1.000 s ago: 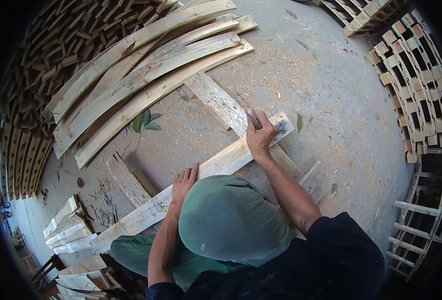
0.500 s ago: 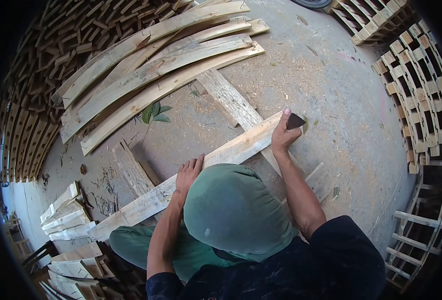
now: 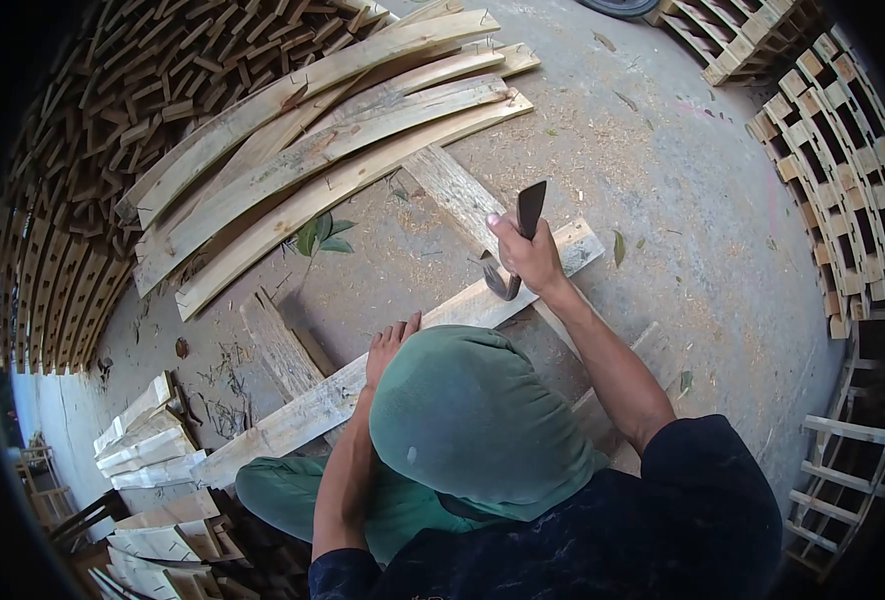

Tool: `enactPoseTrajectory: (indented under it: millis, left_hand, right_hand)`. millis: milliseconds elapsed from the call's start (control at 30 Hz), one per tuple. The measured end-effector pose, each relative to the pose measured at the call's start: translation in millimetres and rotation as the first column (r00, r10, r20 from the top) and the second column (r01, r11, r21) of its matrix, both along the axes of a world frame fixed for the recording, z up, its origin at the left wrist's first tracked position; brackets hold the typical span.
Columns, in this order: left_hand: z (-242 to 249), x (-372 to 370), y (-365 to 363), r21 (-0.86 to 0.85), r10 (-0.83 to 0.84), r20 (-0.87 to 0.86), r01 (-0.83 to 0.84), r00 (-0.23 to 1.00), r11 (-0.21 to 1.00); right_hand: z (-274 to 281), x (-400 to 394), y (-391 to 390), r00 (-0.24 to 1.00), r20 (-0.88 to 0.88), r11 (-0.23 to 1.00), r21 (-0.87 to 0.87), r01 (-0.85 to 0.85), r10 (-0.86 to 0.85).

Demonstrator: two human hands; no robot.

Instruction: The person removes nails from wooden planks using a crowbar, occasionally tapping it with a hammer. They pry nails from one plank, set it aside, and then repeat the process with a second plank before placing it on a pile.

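Note:
My right hand (image 3: pixel 532 258) is closed around a short dark pry bar (image 3: pixel 530 208), its flat end pointing up and its hooked claw (image 3: pixel 504 284) low over the plank. A long pale plank (image 3: pixel 327 400) runs diagonally in front of me, resting across two shorter boards. Near the plank's middle, my left hand (image 3: pixel 390 348) lies on it with fingers stretched out. One crosspiece (image 3: pixel 450 190) reaches under the plank's right end, and another board (image 3: pixel 284 345) meets it on the left. My green-clad knee (image 3: pixel 477 420) hides part of the plank.
Loose planks with nails sticking out (image 3: pixel 342 150) lie at the upper left, before a large heap of wood (image 3: pixel 152 100). Pallets (image 3: pixel 842 170) stand along the right. Short boards (image 3: pixel 152 440) lie at lower left. Leaves (image 3: pixel 324 236) and wood chips litter the concrete floor (image 3: pixel 702 260).
My right hand has moved left and inward from the plank's right end, turning the pry bar so its claw now shows above the wood. The left hand stays on the plank.

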State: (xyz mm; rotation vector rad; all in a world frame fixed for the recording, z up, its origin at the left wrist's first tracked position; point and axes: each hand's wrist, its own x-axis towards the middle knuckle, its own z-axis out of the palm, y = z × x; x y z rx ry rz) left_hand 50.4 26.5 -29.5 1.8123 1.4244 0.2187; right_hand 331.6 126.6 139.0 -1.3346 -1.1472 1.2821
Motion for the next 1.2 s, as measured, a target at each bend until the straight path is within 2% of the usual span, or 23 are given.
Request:
enactPoseTrajectory:
  millis: [33,100,167,200,267,333,433,500,667,733,800,833,900,933,1000,1033,1067,1133,1167,1200]
  left_hand:
    - [17.8,6.1,1.9,0.002,-0.015,0.0,0.015,1.0,1.0]
    - [53.0,14.6,-6.1,0.242,-0.08,-0.346,0.171,0.935,0.955]
    - [60.0,16.1,-1.7,0.208,-0.096,-0.394,0.19,0.914,0.959]
    - [59.8,17.8,0.1,0.176,-0.108,-0.439,0.203,0.892,0.963]
    - [52.6,15.9,-1.8,0.214,-0.107,-0.426,0.215,0.898,0.953]
    - [48.0,12.9,-1.0,0.259,-0.104,-0.418,0.228,0.903,0.939]
    - [44.5,13.3,-0.3,0.254,-0.102,-0.39,0.214,0.915,0.943]
    - [44.2,13.6,1.4,0.208,-0.097,-0.383,0.188,0.919,0.96]
    - [46.5,12.4,0.7,0.235,-0.09,-0.371,0.188,0.924,0.954]
    - [51.8,12.1,3.5,0.251,-0.086,-0.371,0.188,0.925,0.95]
    - [59.2,14.5,3.2,0.195,-0.113,-0.362,0.194,0.925,0.961]
    - [59.2,15.3,1.1,0.202,-0.111,-0.363,0.194,0.925,0.96]
    - [49.3,13.6,-0.7,0.181,-0.106,-0.416,0.196,0.903,0.964]
    - [44.1,7.1,-1.5,0.197,-0.111,-0.435,0.215,0.893,0.956]
    - [28.1,8.5,-1.7,0.237,-0.094,-0.468,0.227,0.879,0.944]
    - [40.1,12.2,-0.5,0.231,-0.09,-0.46,0.217,0.883,0.948]
    - [52.4,12.0,4.5,0.245,-0.105,-0.434,0.229,0.895,0.942]
    - [55.9,12.4,-10.4,0.251,-0.102,-0.403,0.217,0.91,0.944]
    - [42.4,9.4,-9.9,0.3,-0.107,-0.413,0.247,0.904,0.921]
    - [33.6,4.4,-8.1,0.35,-0.117,-0.43,0.285,0.895,0.892]
  right_hand:
    - [8.5,7.2,9.2,0.991,0.134,0.998,-0.061,-0.013,0.021]
    - [23.2,17.0,13.4,0.972,0.234,0.993,-0.114,0.019,0.008]
    - [14.9,45.8,10.3,0.979,0.2,0.996,-0.07,0.061,-0.045]
    - [12.6,59.1,6.7,0.977,0.158,0.989,0.019,0.144,-0.145]
    - [21.4,81.1,0.5,0.918,-0.044,0.918,0.024,0.396,-0.394]
    - [15.4,105.7,4.0,0.835,-0.159,0.83,0.116,0.545,-0.527]
    - [11.2,118.9,14.8,0.737,-0.179,0.743,0.044,0.668,-0.652]
    - [7.5,122.9,21.0,0.723,-0.179,0.728,0.044,0.684,-0.668]
    - [-2.0,136.3,42.9,0.676,-0.212,0.682,0.059,0.729,-0.705]
    - [-2.6,141.1,51.0,0.604,-0.178,0.598,0.096,0.796,-0.777]
    - [-37.1,118.0,50.4,0.417,0.015,0.405,0.274,0.872,-0.909]
    - [-30.0,50.4,29.5,0.47,0.199,0.508,0.421,0.752,-0.86]
    - [-61.4,21.9,27.0,0.553,0.52,0.75,0.553,0.363,-0.651]
    - [-55.9,17.7,29.2,0.552,0.495,0.732,0.562,0.386,-0.671]
    - [-42.3,21.2,37.9,0.693,0.308,0.711,0.566,0.417,-0.652]
    - [-25.7,23.0,36.6,0.712,0.243,0.715,0.497,0.491,-0.659]
    - [-34.1,17.7,32.9,0.718,0.254,0.725,0.493,0.48,-0.648]
    - [-60.1,1.6,14.2,0.583,0.403,0.676,0.63,0.383,-0.706]
    - [-71.4,-15.1,10.3,0.604,0.486,0.67,0.734,0.111,-0.632]
    - [-78.1,-24.1,5.2,0.642,0.546,0.701,0.713,-0.017,-0.539]
